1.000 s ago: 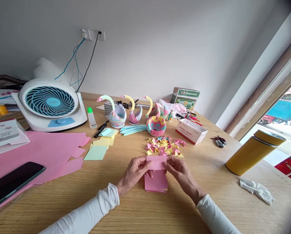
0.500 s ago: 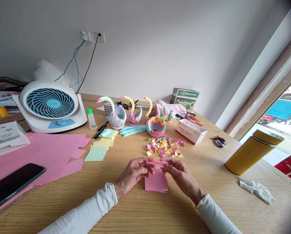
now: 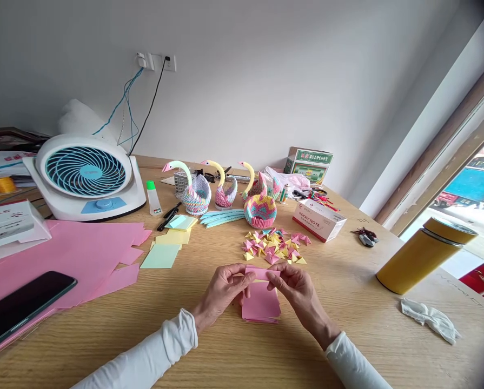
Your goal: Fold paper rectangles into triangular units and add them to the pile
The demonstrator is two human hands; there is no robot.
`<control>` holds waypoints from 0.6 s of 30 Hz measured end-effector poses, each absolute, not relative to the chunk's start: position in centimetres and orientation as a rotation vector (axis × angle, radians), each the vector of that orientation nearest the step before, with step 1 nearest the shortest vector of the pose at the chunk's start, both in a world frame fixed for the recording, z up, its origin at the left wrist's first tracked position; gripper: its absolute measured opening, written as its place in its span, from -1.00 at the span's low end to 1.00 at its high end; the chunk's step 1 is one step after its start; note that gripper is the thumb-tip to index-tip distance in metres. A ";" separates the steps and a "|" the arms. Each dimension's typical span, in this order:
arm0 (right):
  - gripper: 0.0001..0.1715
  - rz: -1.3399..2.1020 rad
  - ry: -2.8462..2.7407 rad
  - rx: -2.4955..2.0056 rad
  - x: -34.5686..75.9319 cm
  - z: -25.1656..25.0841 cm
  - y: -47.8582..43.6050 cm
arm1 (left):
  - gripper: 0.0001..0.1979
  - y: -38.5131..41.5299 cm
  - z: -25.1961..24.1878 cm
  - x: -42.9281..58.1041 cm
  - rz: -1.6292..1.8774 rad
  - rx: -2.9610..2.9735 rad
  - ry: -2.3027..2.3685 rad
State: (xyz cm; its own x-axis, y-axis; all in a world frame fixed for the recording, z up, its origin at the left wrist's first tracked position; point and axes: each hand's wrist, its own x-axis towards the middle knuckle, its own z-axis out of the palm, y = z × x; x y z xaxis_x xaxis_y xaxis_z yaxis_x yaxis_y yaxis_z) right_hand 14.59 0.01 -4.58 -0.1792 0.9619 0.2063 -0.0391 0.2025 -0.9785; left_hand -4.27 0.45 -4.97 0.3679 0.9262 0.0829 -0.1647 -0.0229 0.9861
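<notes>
A folded pink paper strip (image 3: 262,274) is held up between both hands. My left hand (image 3: 228,287) pinches its left end, thumb in front. My right hand (image 3: 293,282) grips the right end between thumb and fingers. Just below and behind the strip lies a stack of square pink notes (image 3: 260,305) on the wooden table (image 3: 209,351). Beyond the hands is a loose pile of small folded pink and yellow triangles (image 3: 272,246).
Folded-paper swans (image 3: 197,194) and a round paper bowl (image 3: 260,210) stand behind the triangles. A sticky note box (image 3: 318,220) and yellow flask (image 3: 426,254) are on the right. Left are a fan (image 3: 87,175), pink sheets (image 3: 83,248) and a phone (image 3: 26,305).
The pink strip has tilted so that more of its face shows. Both thumbs have shifted on it, and the left fingers have drawn closer together. The view has moved slightly.
</notes>
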 end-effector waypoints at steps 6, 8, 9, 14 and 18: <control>-0.71 1.167 -1.475 -0.934 14.6 -4.8 -0.1 | -0.64 0.4 -4.9 -3.9 1.060 1.299 0.836; -0.71 1.172 -1.462 -0.923 14.5 -5.0 -0.1 | -0.64 0.4 -5.0 -3.8 1.079 1.282 0.852; -0.70 1.172 -1.453 -0.919 14.5 -5.2 -0.1 | -0.64 0.4 -5.0 -3.8 1.085 1.272 0.855; -0.68 1.147 -1.453 -0.920 14.4 -5.7 -0.1 | -0.64 0.4 -5.0 -3.8 1.108 1.264 0.847; -0.69 1.132 -1.453 -0.911 14.4 -6.0 -0.1 | -0.67 0.3 -5.0 -3.8 1.125 1.264 0.841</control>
